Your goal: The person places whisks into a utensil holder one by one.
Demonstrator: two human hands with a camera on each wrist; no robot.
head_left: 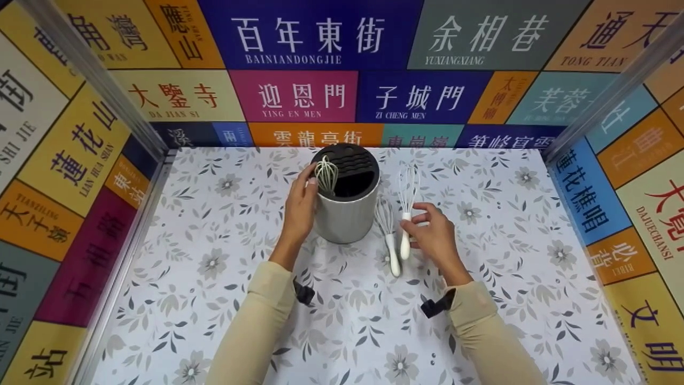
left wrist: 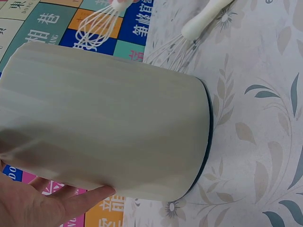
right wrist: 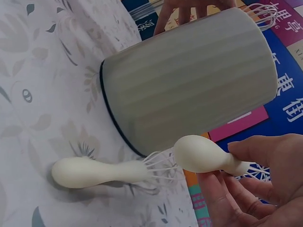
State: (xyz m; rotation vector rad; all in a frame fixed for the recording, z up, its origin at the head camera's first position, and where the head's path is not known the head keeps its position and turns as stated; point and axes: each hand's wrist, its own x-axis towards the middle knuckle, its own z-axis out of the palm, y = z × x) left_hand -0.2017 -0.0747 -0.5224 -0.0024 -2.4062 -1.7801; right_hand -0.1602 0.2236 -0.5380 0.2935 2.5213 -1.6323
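A grey cylindrical utensil holder (head_left: 344, 219) with a black slotted top stands upright at the table's middle. One whisk (head_left: 327, 174) sits in its opening, wires upward. My left hand (head_left: 302, 206) rests along the holder's left side, fingertips near the rim; in the left wrist view its fingers (left wrist: 90, 198) lie extended against the wall. Right of the holder, my right hand (head_left: 435, 232) pinches a white whisk (right wrist: 199, 153) by the handle between thumb and fingers, its wires pointing away from me. Another white whisk (head_left: 394, 256) lies on the table between that hand and the holder.
The table (head_left: 342, 331) has a white cloth with grey flowers and leaves. Panels with colourful printed signs (head_left: 299, 96) enclose it at the back and both sides, with metal posts (head_left: 614, 80) at the rear corners.
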